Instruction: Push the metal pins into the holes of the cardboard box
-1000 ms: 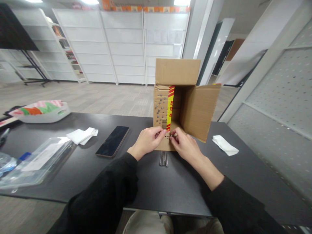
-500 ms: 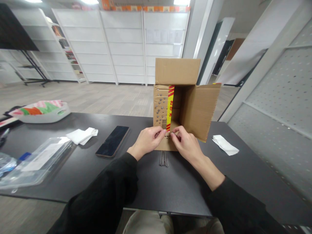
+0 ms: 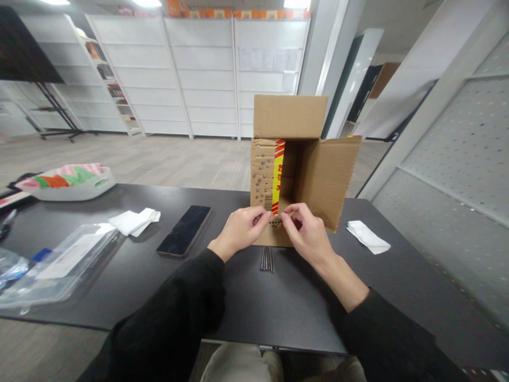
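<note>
Black table [image 3: 246, 307], cardboard box [image 3: 318, 178] beyond left fingers [image 3: 261, 223] and right fingers [image 3: 292, 227], pinched together, contents unclear

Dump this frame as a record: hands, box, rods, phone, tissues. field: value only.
left hand: fingertips by the lower end of the yellow-red tape; grip unclear
right hand: fingertips near the dark dots; anything held too small to tell
cardboard box: open, right flap swung out
metal rods: side by side, near side of box
phone: flat on table
white tissues: left of phone; more right of box
</note>
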{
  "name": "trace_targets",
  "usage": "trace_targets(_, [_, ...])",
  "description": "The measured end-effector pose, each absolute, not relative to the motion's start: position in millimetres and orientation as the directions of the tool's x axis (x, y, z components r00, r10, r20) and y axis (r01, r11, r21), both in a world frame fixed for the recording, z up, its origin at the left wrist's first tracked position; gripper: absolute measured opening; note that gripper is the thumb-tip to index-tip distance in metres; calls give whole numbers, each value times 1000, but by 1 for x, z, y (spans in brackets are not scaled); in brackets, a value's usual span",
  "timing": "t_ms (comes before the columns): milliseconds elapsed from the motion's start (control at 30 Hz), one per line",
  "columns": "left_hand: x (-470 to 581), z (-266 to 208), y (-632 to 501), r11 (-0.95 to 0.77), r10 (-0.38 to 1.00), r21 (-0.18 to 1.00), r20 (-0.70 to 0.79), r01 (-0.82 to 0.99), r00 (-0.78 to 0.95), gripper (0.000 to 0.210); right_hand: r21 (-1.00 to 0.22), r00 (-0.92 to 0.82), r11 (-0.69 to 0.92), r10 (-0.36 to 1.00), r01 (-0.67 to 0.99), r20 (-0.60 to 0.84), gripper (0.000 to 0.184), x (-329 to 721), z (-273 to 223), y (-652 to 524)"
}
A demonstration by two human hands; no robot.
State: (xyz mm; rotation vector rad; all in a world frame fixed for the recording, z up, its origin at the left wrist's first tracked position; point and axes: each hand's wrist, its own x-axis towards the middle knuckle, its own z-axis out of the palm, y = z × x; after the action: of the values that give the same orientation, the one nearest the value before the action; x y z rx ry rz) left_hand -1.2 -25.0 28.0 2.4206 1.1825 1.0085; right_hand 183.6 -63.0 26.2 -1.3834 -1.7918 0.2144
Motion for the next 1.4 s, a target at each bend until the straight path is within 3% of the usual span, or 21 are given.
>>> trace_targets(467, [-3, 30, -26, -619, 779, 501, 487, 604, 394, 38, -658, -93, 442, 865, 609, 494, 13, 192, 31, -78])
trace_targets(900, [-5, 30, -24, -612, 784, 514, 498, 601, 372, 37, -511, -513, 637, 769, 577, 381, 4, 203, 30, -107])
trace_targets(1400, [-4, 30, -24, -622, 778, 523, 498, 584, 383, 36, -519, -659, 648, 726, 558, 198, 9, 196, 28, -116])
